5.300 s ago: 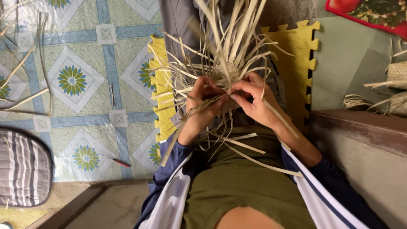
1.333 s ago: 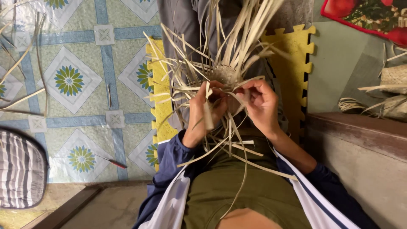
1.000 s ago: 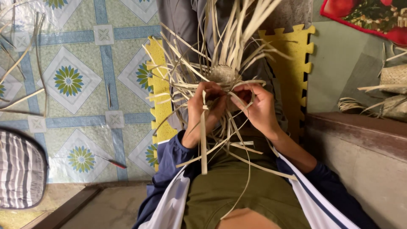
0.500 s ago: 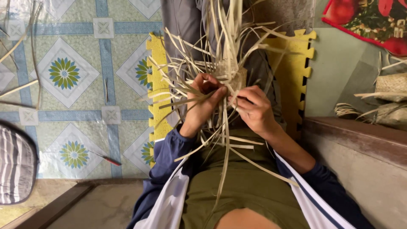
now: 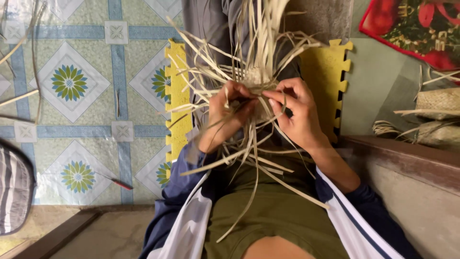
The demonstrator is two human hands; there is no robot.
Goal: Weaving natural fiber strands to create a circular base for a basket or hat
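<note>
Together, the left hand [image 5: 229, 112] and right hand [image 5: 296, 111] pinch pale strips of a small woven piece [image 5: 257, 79], fingers closed on them, above the person's lap. Loose strips [image 5: 249, 158] fan out from the woven piece on every side. Beneath it lies a yellow foam mat [image 5: 326, 72]. Left of the mat, a red-handled tool [image 5: 115, 181] rests on the tiled floor [image 5: 72, 86]; right of it sit woven baskets [image 5: 438, 100], whose contents cannot be seen.
</note>
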